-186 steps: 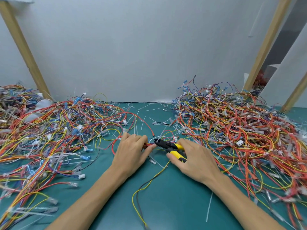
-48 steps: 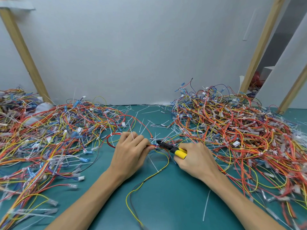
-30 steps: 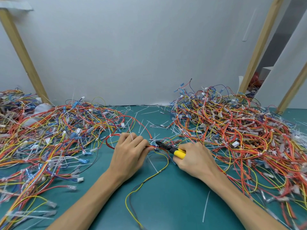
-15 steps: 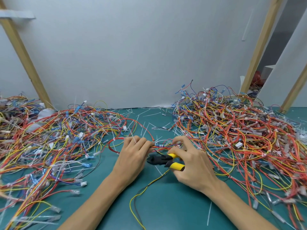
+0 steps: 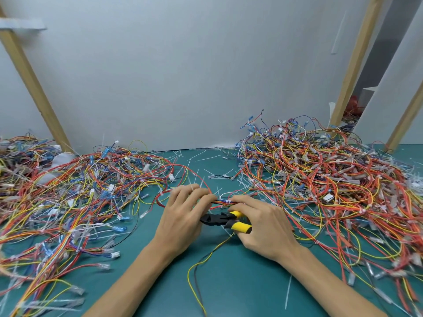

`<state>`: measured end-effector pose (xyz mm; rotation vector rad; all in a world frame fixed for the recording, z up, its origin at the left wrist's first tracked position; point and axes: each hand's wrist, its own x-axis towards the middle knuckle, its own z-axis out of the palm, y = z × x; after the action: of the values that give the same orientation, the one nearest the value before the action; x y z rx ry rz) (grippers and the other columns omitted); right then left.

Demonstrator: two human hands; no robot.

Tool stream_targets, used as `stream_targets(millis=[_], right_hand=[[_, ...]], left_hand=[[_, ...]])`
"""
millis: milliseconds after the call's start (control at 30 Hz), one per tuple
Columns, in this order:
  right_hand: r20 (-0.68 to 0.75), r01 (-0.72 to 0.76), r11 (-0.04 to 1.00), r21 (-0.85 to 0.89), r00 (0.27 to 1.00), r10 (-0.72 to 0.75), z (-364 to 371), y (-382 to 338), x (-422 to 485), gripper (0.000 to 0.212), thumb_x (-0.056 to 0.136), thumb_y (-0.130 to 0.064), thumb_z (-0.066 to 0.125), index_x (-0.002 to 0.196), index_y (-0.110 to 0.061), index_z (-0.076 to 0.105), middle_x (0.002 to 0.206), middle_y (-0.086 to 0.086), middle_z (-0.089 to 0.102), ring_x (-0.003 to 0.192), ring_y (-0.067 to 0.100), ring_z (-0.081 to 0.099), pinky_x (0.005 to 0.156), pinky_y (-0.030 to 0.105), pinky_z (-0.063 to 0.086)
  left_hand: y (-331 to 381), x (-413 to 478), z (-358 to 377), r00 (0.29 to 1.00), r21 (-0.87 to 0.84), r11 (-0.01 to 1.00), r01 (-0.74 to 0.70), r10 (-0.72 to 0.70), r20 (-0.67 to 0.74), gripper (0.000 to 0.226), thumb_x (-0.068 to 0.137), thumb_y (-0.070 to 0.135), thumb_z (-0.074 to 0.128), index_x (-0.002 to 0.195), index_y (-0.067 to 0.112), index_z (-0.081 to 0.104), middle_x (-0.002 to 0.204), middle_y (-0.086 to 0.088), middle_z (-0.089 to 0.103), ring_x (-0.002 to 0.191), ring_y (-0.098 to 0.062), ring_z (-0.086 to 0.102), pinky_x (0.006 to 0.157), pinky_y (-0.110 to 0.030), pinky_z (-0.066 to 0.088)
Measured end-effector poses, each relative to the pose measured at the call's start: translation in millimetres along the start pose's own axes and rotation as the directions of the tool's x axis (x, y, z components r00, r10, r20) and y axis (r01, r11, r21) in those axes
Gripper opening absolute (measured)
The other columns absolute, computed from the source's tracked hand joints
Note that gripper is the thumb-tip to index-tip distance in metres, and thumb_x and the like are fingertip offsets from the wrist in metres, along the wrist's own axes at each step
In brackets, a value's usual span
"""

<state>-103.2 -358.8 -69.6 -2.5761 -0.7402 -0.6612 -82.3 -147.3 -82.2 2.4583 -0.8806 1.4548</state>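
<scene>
A thin bundle of red, orange and blue wires stretches between my two hands over the green table. My left hand grips the bundle's left part with curled fingers. My right hand pinches the bundle by a white tie with its fingertips. That same hand holds black cutters with yellow handles in its palm, jaws pointing left below the bundle. A yellow and a dark wire trail from the bundle toward the table's near edge.
A big wire heap covers the table's left side and another wire heap fills the right. White cut tie strips litter the green table between them. Wooden posts lean on the grey wall.
My right hand swung the cutters away from the bundle and tucked them low in its palm. Its fingertips moved up onto the bundle by the white tie. The view tilted slightly.
</scene>
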Motion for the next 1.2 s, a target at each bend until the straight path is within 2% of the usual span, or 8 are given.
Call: stream_targets(millis=[133,233,333,467,667,867,1033,1200], right_hand=[[-0.087,-0.006,1.000,-0.005,0.996,0.006,-5.6,3.7,0.5,0.039,0.065,-0.039,0.055,0.094,-0.022,0.074,0.111,-0.014,0.069,0.089,0.012,0.069,0.070,0.025,0.056],[-0.128,-0.003,1.000,-0.012,0.992,0.001,-8.8,6.9,0.7,0.035,0.063,-0.032,0.062,0.093,-0.019,0.074,0.110,-0.010,0.070,0.089,0.015,0.070,0.070,0.030,0.058],[-0.170,0.011,1.000,-0.028,0.985,-0.016,-10.6,7.9,0.7,0.038,0.067,-0.035,0.055,0.094,-0.017,0.074,0.111,-0.009,0.070,0.091,0.016,0.070,0.072,0.031,0.058],[-0.241,0.013,0.999,-0.041,0.970,-0.022,-11.8,8.6,1.4,0.038,0.071,-0.034,0.052,0.096,-0.016,0.074,0.111,-0.009,0.070,0.089,0.016,0.070,0.072,0.031,0.057],[-0.290,-0.037,0.997,-0.069,0.957,0.015,-9.7,16.7,2.8,0.035,0.069,-0.025,0.065,0.101,-0.016,0.074,0.117,-0.012,0.069,0.094,0.015,0.069,0.075,0.030,0.056],[-0.303,-0.114,0.992,-0.061,0.949,0.090,-6.2,22.6,1.9,0.049,0.065,-0.015,0.084,0.111,-0.016,0.069,0.130,-0.016,0.061,0.090,0.017,0.068,0.074,0.033,0.057],[-0.288,-0.211,0.975,-0.064,0.940,0.185,-0.2,24.7,1.4,0.050,0.068,-0.016,0.083,0.115,-0.017,0.066,0.144,-0.010,0.049,0.078,0.025,0.065,0.069,0.034,0.052],[-0.237,-0.275,0.961,0.040,0.931,0.276,3.2,22.9,2.1,0.045,0.073,-0.016,0.079,0.115,-0.019,0.064,0.147,-0.010,0.040,0.089,0.026,0.064,0.074,0.039,0.054]], left_hand=[[-2.6,0.5,-3.5,0.984,0.041,0.999,0.024,-0.016,-0.179,0.026,0.090,0.018,0.065,0.113,0.022,0.052,0.124,-0.004,0.048,0.112,-0.025,0.050,0.104,-0.035,0.030],[-3.3,0.7,-5.8,0.966,-0.115,0.987,0.113,-0.136,-0.219,0.043,0.083,0.025,0.073,0.115,0.017,0.045,0.125,-0.011,0.040,0.114,-0.028,0.048,0.101,-0.037,0.038],[-8.7,0.8,-9.1,0.964,-0.192,0.959,0.208,-0.234,-0.123,0.054,0.082,0.033,0.073,0.123,0.014,0.044,0.128,-0.009,0.048,0.119,-0.026,0.050,0.106,-0.034,0.034],[-12.6,0.7,-9.9,0.970,-0.097,0.967,0.236,-0.241,-0.035,0.045,0.089,0.033,0.063,0.127,0.012,0.053,0.115,0.004,0.066,0.111,-0.014,0.057,0.113,-0.034,0.025],[-8.9,2.3,-9.5,0.969,-0.135,0.962,0.236,-0.243,-0.037,0.051,0.084,0.017,0.056,0.132,0.009,0.045,0.100,0.007,0.071,0.103,0.002,0.044,0.102,-0.028,0.025],[-2.6,0.8,-5.7,0.980,-0.217,0.956,0.197,-0.193,0.039,0.042,0.091,0.024,0.053,0.130,0.011,0.049,0.097,0.007,0.072,0.079,-0.009,0.062,0.088,-0.027,0.036],[-0.3,-0.7,-3.4,0.988,-0.230,0.962,0.148,-0.132,0.082,0.036,0.091,0.030,0.059,0.120,0.010,0.063,0.093,0.008,0.072,0.076,-0.014,0.061,0.086,-0.028,0.039],[7.6,0.9,-10.8,0.978,-0.361,0.920,0.151,-0.085,0.191,0.039,0.085,0.024,0.067,0.122,0.014,0.063,0.089,0.009,0.069,0.078,-0.005,0.061,0.085,-0.027,0.038]])
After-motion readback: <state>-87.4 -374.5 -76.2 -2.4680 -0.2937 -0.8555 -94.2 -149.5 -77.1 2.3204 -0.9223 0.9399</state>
